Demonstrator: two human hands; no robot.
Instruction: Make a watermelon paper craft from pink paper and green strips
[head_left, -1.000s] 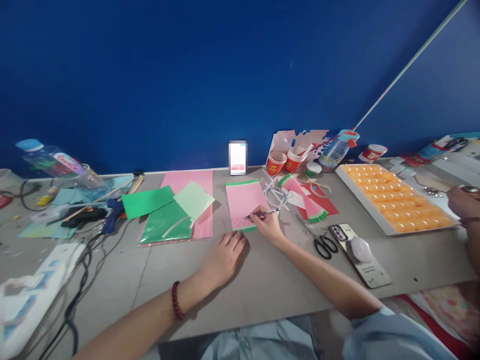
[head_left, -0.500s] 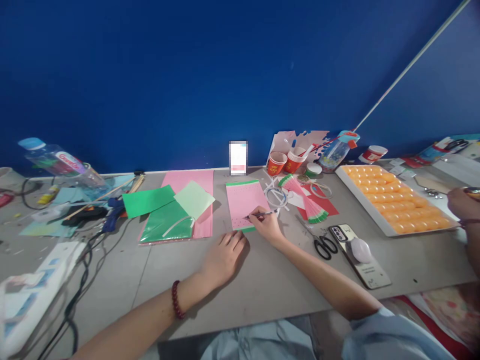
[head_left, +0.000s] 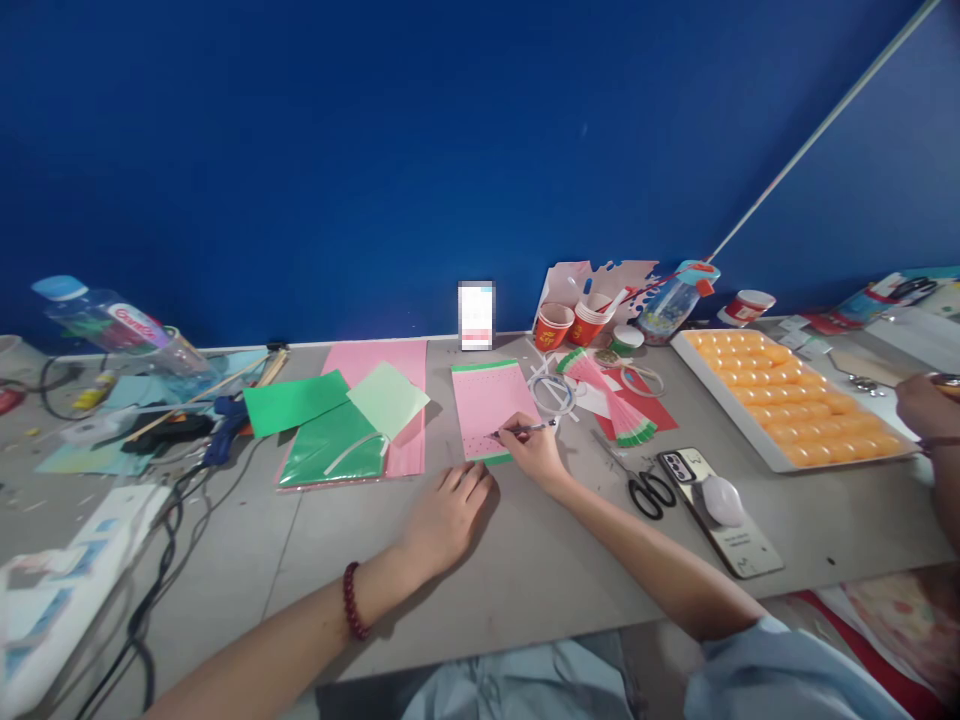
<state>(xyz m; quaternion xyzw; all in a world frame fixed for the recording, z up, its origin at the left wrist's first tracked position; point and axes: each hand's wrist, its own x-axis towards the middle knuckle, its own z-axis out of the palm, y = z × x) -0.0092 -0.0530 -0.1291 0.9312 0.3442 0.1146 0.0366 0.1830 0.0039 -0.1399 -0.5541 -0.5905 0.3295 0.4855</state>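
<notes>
A pen [head_left: 536, 428] is pinched in my right hand [head_left: 536, 452], its tip at the lower part of a pink sheet [head_left: 491, 400] with green strips along its top and bottom edges. Small dark dots run in rows near both green strips. My left hand [head_left: 450, 510] lies palm down on the table just below the sheet, fingers stretched and holding nothing. Right of the sheet lies a folded pink and green paper fan [head_left: 611, 395] that looks like watermelon. Black-handled scissors [head_left: 649, 492] rest beside my right forearm.
On the left are green papers [head_left: 296, 402], a pink sheet [head_left: 409, 440], a plastic bottle [head_left: 112, 320], cables and a white power strip [head_left: 82, 570]. Rightward are red paper cups [head_left: 555, 325], a phone [head_left: 731, 540], a tray of orange balls [head_left: 795, 400] and another person's hand [head_left: 919, 405].
Almost nothing differs. My right hand and the pen stay at about the same spot on the pink sheet, and my left hand has not moved.
</notes>
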